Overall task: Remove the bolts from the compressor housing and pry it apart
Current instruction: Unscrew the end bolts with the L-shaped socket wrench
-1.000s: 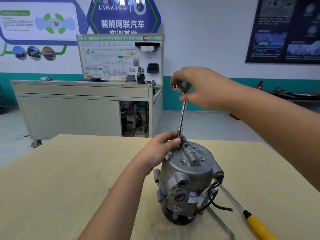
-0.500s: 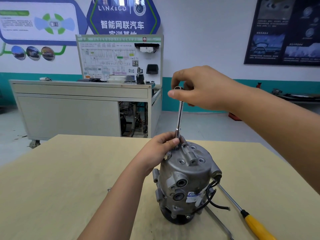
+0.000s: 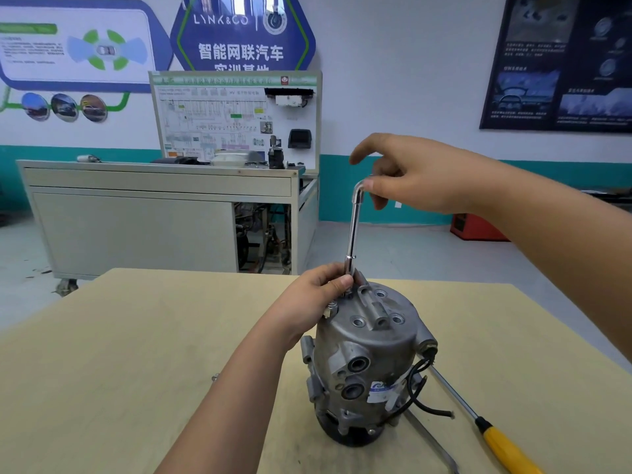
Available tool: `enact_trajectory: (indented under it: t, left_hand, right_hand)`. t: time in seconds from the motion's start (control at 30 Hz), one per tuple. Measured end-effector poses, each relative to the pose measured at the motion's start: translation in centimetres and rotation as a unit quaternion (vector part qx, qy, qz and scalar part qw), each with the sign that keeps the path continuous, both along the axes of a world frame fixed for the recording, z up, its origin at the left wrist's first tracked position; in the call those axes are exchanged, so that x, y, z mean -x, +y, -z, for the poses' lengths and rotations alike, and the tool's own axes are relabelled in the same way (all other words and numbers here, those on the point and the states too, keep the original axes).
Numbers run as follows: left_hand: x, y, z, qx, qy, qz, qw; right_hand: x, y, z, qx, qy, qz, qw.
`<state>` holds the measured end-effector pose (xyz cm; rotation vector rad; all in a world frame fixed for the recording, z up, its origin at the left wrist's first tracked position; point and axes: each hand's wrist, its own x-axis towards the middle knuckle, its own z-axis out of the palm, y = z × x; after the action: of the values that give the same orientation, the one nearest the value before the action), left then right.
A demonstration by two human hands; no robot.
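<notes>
A grey aluminium compressor housing (image 3: 369, 367) stands upright on the wooden table (image 3: 119, 354). A chrome L-shaped socket wrench (image 3: 353, 234) stands vertical on a bolt at the housing's top left rim. My left hand (image 3: 316, 295) pinches the wrench's lower end just above the housing. My right hand (image 3: 413, 176) holds the bent top end between thumb and fingers, index finger stretched out. A second bolt head (image 3: 331, 306) sticks up at the rim beside my left thumb. The bolt under the socket is hidden.
A yellow-handled screwdriver (image 3: 496, 439) lies on the table to the right of the compressor, and a thin metal bar (image 3: 434, 443) lies beside its base. A small loose part (image 3: 214, 377) lies left of my forearm. A grey training bench (image 3: 154, 213) stands behind the table.
My right hand has turned the wrench's bent top end round from pointing left towards the right, and its index finger has lifted off. My left hand stays at the wrench's base.
</notes>
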<state>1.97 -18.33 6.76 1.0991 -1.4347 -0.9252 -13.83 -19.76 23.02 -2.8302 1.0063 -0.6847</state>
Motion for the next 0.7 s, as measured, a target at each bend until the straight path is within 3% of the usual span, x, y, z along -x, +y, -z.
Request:
enact_trajectory:
  t: [0.17, 0.43, 0.7]
  left_hand:
    - [0.1, 0.0, 0.0, -0.006, 0.004, -0.004, 1.000]
    - [0.1, -0.1, 0.0, -0.013, 0.006, -0.005, 1.000]
    - [0.1, -0.1, 0.0, -0.014, 0.000, -0.003, 1.000]
  right_hand:
    - [0.3, -0.5, -0.7, -0.024, 0.044, 0.010, 0.999]
    - [-0.3, -0.9, -1.3, 0.064, 0.154, 0.086, 0.982]
    - [-0.8, -1.8, -0.5, 0.206, 0.105, 0.050, 0.972]
